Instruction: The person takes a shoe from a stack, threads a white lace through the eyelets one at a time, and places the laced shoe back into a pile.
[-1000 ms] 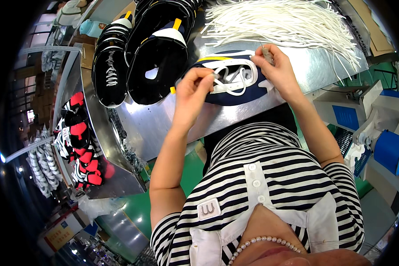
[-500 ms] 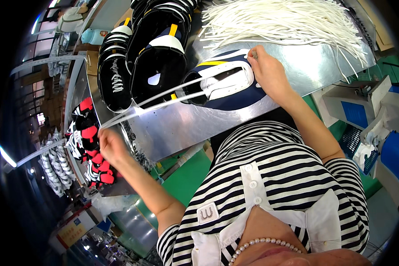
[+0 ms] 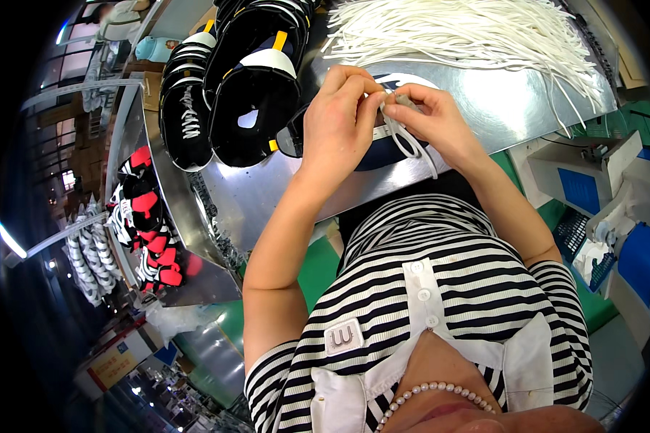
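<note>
A navy shoe upper (image 3: pixel 383 156) with white trim lies on the metal table, largely covered by my hands. Above its lace opening, my left hand (image 3: pixel 343 119) pinches a white shoelace (image 3: pixel 404 137) near one end. Close against it, my right hand (image 3: pixel 430 115) is also closed on the lace, thumb and fingertips together. The lace hangs in a loop from the fingers and trails over the shoe's near side. Exactly where the lace passes through the eyelets is hidden behind the fingers.
Black shoe uppers (image 3: pixel 254 115) with yellow tabs are stacked left of the shoe. A heap of white laces (image 3: pixel 455 32) covers the table's far side. Red, black and white shoe parts (image 3: pixel 148 224) lie at the left. Grey and blue equipment (image 3: pixel 581 180) stands right.
My left hand has come from far left, where it held the lace stretched out, to the shoe beside my right hand. The lace is now slack and looped.
</note>
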### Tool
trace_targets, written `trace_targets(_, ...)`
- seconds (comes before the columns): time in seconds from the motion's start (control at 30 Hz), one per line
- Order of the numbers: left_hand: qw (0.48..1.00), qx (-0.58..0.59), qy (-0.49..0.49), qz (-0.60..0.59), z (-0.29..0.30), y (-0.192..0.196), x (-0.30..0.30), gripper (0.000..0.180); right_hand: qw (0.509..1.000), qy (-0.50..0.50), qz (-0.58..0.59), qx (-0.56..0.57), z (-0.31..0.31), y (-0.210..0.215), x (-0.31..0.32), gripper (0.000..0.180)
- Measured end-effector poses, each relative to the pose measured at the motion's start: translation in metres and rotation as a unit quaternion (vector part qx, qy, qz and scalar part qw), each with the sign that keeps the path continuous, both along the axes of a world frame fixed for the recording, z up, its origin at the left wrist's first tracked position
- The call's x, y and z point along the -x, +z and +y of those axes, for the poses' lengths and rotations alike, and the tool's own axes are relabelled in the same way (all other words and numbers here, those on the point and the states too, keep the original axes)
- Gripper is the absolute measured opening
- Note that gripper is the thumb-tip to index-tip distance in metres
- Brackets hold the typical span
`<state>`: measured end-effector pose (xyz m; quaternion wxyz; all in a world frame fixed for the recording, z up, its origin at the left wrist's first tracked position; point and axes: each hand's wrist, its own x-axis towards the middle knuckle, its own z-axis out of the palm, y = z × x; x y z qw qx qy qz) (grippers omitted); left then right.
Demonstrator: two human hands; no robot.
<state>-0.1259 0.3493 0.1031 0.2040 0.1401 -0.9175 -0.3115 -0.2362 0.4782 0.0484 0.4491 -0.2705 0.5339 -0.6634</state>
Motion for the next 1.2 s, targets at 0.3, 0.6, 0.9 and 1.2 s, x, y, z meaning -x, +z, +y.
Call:
trace_targets(0.3, 0.826, -0.509, 0.119, -0.212, -0.019, -0.022, -0.042, 0.045, 0.996, -0.054, 0.011, -0.069, -0.013, -0.017, -0.002, 0.022)
trace_targets(0.6, 0.874, -0.433, 0.200, -0.097, 0.001, -0.047, -0.016, 0.025, 0.968, -0.079, 0.193, -0.141, -0.015, -0.015, -0.008, 0.035)
trace_targets(0.9, 0.908, -0.374, 0.186, -0.032, 0.015, -0.045, -0.026, 0.016, 0.950, -0.063, 0.305, -0.030, 0.009, 0.004, -0.002, 0.013)
trace_targets(1.2, 0.904, -0.393, 0.161, -0.049, 0.018, -0.043, -0.032, 0.015, 0.920, -0.005, 0.391, -0.043, 0.012, 0.002, 0.010, 0.013)
